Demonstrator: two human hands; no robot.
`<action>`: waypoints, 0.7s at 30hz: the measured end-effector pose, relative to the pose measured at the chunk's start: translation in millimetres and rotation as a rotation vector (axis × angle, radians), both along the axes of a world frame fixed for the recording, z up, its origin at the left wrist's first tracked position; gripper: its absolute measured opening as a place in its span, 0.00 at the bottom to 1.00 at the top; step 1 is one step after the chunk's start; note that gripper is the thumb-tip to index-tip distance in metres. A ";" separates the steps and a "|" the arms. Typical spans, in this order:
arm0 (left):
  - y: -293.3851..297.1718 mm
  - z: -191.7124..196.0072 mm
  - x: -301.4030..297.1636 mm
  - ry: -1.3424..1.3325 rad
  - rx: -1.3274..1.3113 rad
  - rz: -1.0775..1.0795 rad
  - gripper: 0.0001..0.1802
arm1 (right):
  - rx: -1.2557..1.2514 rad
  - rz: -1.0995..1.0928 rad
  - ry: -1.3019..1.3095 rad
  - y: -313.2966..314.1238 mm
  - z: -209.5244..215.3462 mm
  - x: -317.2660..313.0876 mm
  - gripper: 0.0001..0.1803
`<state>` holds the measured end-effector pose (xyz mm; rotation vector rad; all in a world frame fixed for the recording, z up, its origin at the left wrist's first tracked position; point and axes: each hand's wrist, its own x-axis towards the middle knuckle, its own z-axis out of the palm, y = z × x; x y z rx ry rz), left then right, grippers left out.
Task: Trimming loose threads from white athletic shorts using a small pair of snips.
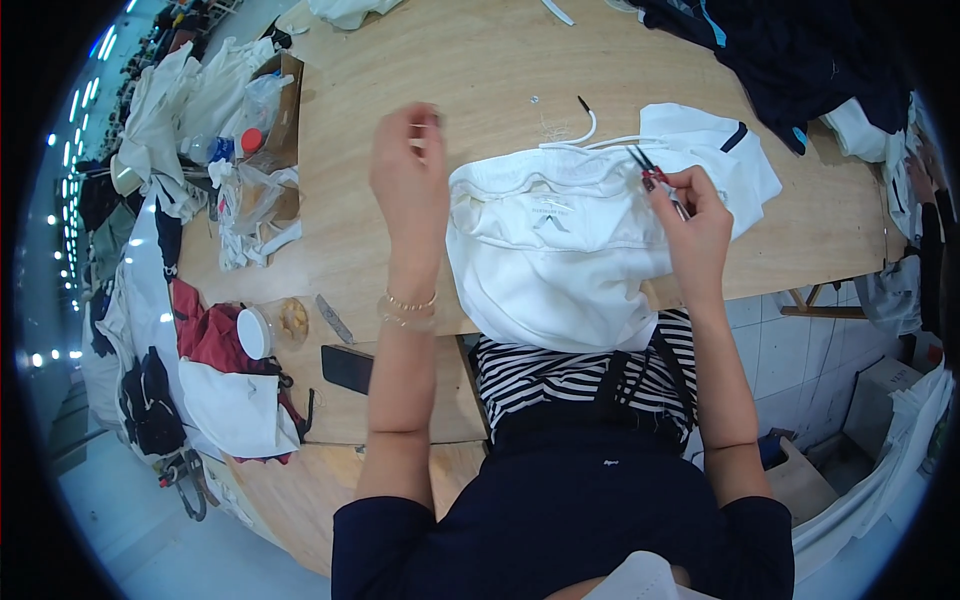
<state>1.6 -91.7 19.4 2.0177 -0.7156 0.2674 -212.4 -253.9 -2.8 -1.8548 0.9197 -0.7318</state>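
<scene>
A white garment (560, 250) with a drawstring lies on the wooden table (470, 60) in front of me, draping over the near edge. My right hand (695, 225) rests on its right side and holds small thread snips (655, 178), blades pointing up-left. My left hand (410, 175) is raised above the table just left of the garment, fingertips pinched together; whether a thread is between them I cannot tell.
Dark navy clothes (790, 50) are heaped at the far right. At the left are a cardboard box (285, 110) with plastic bags and a bottle, white fabric, a lidded plastic jar (270, 328), a small blade tool (333, 318) and a black phone (348, 367).
</scene>
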 end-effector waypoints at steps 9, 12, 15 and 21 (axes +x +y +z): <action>23.1 -61.8 -2.4 -0.149 0.381 -0.401 0.12 | 0.171 0.052 -0.219 -26.2 -26.0 2.5 0.06; 30.0 -60.0 19.2 0.344 -0.098 -0.265 0.07 | 0.203 0.050 -0.238 -29.0 -30.4 -3.5 0.05; 46.3 -52.8 40.5 0.553 -0.376 -0.042 0.06 | 0.246 0.054 -0.249 -32.5 -31.4 -6.5 0.05; 41.9 -25.9 10.4 -0.104 0.045 0.102 0.04 | 0.376 0.089 -0.302 -33.8 -19.5 -10.0 0.06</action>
